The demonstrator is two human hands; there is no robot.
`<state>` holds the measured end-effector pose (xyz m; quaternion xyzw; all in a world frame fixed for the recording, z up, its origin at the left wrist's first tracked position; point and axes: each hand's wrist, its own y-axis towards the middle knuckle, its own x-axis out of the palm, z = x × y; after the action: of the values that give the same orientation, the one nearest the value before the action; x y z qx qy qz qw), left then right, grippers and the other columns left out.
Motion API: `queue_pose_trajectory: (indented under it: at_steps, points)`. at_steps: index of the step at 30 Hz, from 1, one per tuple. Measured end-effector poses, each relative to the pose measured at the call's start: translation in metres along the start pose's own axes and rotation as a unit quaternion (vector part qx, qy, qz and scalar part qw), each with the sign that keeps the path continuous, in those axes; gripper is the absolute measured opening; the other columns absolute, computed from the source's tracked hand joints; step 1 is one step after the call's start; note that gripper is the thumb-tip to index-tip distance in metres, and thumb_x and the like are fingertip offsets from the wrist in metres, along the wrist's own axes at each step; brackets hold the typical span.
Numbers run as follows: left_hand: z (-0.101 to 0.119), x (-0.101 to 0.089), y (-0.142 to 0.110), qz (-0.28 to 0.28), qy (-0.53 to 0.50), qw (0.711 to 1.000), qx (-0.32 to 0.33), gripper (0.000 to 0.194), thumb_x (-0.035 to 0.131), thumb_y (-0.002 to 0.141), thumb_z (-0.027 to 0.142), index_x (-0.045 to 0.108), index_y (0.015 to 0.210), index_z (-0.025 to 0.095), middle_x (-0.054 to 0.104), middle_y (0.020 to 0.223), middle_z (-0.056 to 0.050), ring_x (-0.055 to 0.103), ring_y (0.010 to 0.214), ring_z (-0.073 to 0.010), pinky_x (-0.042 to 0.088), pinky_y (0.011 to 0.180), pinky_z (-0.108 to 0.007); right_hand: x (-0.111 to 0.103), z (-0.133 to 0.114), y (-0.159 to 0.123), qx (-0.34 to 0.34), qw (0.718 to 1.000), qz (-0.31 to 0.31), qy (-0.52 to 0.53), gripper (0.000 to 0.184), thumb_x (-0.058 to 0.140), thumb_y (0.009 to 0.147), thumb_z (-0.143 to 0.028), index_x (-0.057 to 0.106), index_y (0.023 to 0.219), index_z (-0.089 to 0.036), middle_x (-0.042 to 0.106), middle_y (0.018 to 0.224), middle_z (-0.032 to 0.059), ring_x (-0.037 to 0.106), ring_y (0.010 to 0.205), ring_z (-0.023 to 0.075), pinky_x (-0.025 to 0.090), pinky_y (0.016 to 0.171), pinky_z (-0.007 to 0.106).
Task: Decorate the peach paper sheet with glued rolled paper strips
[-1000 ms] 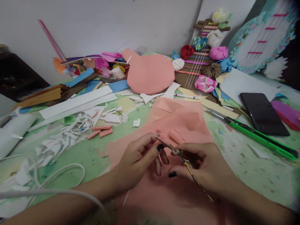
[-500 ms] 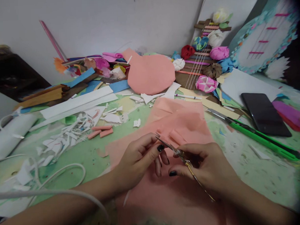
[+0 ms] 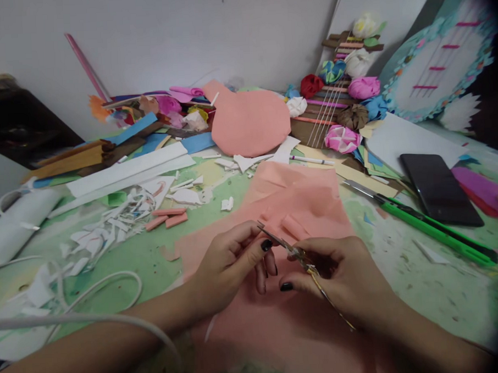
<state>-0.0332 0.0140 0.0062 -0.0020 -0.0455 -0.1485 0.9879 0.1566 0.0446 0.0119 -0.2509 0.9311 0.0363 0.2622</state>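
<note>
The green, paint-marked table carries salmon sheets, white paper scraps, small salmon pieces, a white cable, a green cutter with its blade out, and a black phone, its upper end on pale paper

Both forearms run off the lower frame; the right hand hides part of the scissors' handles.

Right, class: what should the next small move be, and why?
Probably ease the left hand back slightly before any snip: the right hand holds the scissors with their blades reaching across to the left fingertips, close by the thumb.
</note>
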Motion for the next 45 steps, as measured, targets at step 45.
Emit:
queue_pose_trajectory:
  at_steps: [45]
  points:
    - [0.002, -0.001, 0.005, 0.044, 0.16, 0.979, 0.114, 0.014, 0.055, 0.088, 0.015, 0.069, 0.088, 0.015, 0.066, 0.094, -0.006, 0.062, 0.093, -0.0137, 0.052, 0.083, -0.022, -0.034, 0.001, 0.003, 0.003, 0.971, 0.202, -0.128, 0.038, 0.066, 0.071, -0.056, 0.072, 0.078, -0.019, 0.052, 0.049, -0.0025, 0.041, 0.043, 0.0099, 0.03, 0.042, 0.023]
